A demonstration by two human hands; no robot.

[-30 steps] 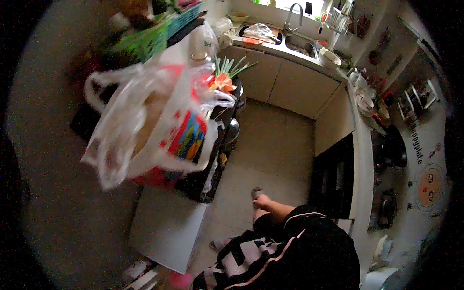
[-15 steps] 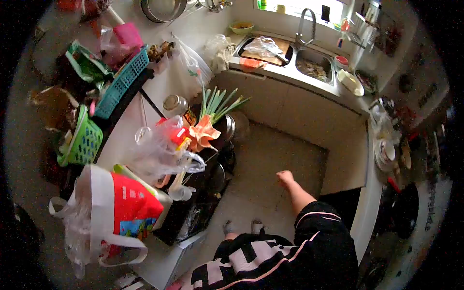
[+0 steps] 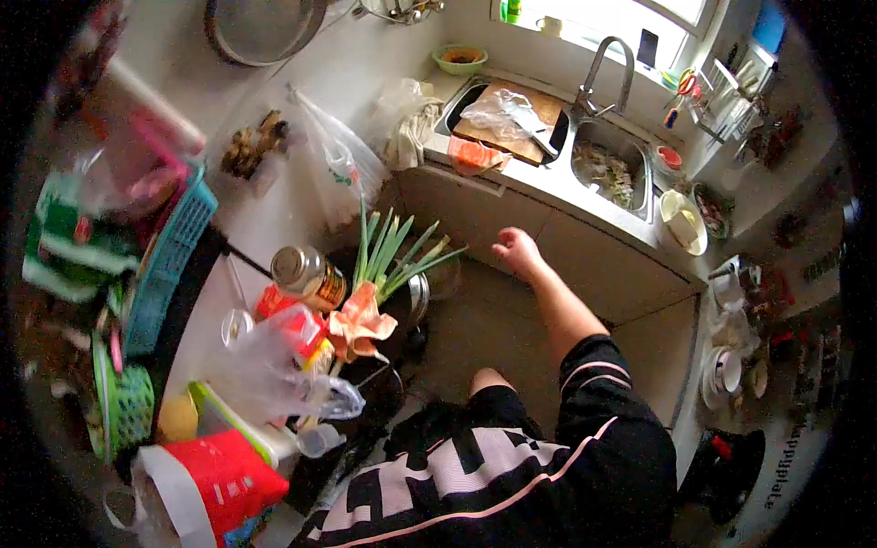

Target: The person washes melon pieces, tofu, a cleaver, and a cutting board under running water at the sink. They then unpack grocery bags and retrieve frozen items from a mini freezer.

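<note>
My right hand (image 3: 518,253) reaches forward in mid-air over the floor, in front of the sink cabinet doors. Its fingers are curled in loosely, and nothing shows in them. It touches nothing. Ahead of it, a wooden cutting board (image 3: 512,144) lies across the left sink basin. On the board are a crumpled clear plastic bag (image 3: 498,111) and a knife (image 3: 539,134). An orange-red packet (image 3: 477,155) hangs at the board's front edge. In the right basin lies a heap of pale food pieces (image 3: 607,173), too blurred to name. My left hand is out of view.
At left stand green onions (image 3: 388,251), a large jar (image 3: 306,274), plastic bags (image 3: 265,365) and a red-and-white shopping bag (image 3: 219,484). A curved faucet (image 3: 607,78) rises behind the basins. Bowls (image 3: 722,370) line the right counter (image 3: 690,402).
I have moved closer to the sink, which now looks larger. My right hand has swung forward and up toward the cabinet, its fingers still curled. The left counter's things have slid back past me.
</note>
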